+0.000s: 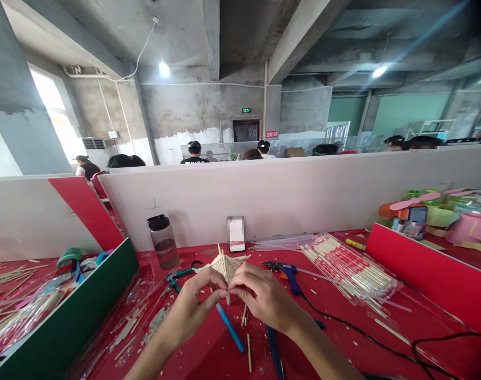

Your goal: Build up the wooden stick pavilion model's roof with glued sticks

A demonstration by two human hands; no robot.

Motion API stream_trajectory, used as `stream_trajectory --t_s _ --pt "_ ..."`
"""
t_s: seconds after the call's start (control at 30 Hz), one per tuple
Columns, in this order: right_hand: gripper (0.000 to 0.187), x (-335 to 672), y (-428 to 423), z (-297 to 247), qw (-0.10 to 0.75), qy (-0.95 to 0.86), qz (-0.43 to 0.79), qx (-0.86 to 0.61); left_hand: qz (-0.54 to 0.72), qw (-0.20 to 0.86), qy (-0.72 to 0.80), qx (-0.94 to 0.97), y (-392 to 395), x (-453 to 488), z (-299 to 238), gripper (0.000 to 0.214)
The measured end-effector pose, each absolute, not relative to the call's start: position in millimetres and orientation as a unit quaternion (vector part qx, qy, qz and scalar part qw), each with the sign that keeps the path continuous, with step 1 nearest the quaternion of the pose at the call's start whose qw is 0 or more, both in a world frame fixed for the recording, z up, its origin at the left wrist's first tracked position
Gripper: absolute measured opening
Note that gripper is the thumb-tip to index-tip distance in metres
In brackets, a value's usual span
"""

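Note:
My left hand (pixel 195 302) and my right hand (pixel 261 295) meet over the red table, thumbs and fingertips pinched together. Whatever they pinch is too small and too covered to make out. Directly behind the fingers stands a roof-shaped model (pixel 223 260) built of pale wooden sticks, partly hidden by both hands. Under the hands lie a blue pen-like rod (pixel 230 328) and a loose wooden stick (pixel 249 352). Green-handled pliers (pixel 180 274) rest left of the model. On its right is a blue glue gun (pixel 290 276).
A dark-lidded bottle (pixel 164 245) and an upright phone (pixel 236 234) stand before the white partition (pixel 304 190). Bagged sticks (pixel 353 269) lie to the right, near a black cable (pixel 343 322). Green (pixel 78 311) and red (pixel 426 279) boards flank the workspace. People sit beyond the partition.

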State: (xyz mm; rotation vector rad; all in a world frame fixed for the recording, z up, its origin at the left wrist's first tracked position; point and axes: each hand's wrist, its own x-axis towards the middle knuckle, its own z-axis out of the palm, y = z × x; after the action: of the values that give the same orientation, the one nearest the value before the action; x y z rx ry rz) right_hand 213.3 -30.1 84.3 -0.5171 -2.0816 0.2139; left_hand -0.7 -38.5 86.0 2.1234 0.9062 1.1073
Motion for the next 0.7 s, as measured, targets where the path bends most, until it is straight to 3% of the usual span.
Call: stream_trajectory --t_s 0.2,0.53,0.7 --pt "0.006 215 -30 82 0.445 -0.861 0.066 -0.237 0.436 0.279 0.350 0.781 -39 4 82 0.013" --pt "0.014 217 -25 78 0.383 -0.886 -0.073 -0.252 0.417 0.287 0.408 0.759 -37 10 80 0.018" --pt "0.009 219 -18 73 0.363 -0.894 -0.057 -0.258 0.401 0.286 0.435 0.754 -38 13 80 0.019"
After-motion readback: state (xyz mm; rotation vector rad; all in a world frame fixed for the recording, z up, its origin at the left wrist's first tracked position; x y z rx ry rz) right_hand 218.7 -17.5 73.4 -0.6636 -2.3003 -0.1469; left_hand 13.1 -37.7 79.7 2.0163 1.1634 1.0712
